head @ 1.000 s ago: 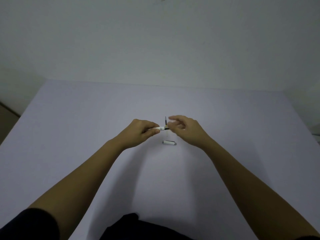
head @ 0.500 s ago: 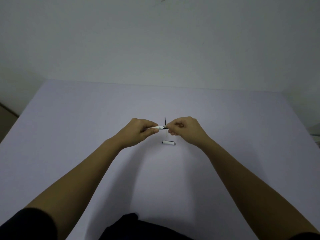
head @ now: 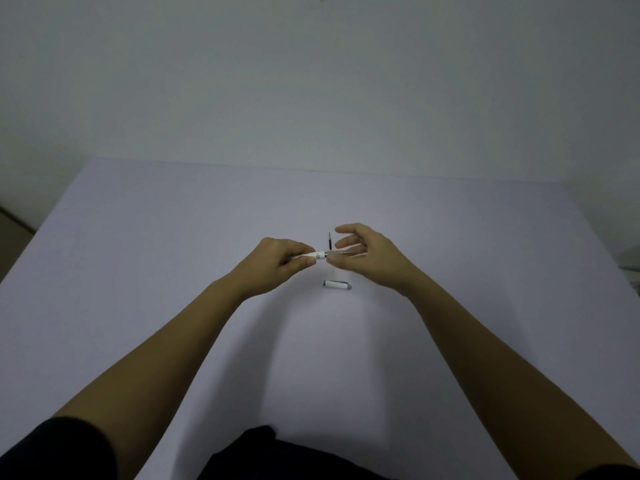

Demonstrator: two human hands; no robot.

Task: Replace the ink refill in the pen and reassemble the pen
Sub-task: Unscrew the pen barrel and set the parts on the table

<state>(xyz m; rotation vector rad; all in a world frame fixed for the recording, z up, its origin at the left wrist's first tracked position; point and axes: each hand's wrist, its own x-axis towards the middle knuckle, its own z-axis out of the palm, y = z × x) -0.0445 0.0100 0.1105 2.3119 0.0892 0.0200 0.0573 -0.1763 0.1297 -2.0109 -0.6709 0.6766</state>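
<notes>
Pale table (head: 138,271); left hand (head: 277,263) grips white barrel (head: 313,255) (silver collar).

I have only the head view: a wide-angle camera worn high, facing forward and down across the tabletop (head: 145,265) toward the far wall (head: 311,81). The left hand (head: 277,265) and right hand (head: 374,258) reach in from the bottom edge and meet mid-frame, fairly near.

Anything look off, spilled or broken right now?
Nothing stands out. Left hand grips the white pen barrel, right hand pinches its front end; a white pen section and a dark refill lie on the table.
</notes>
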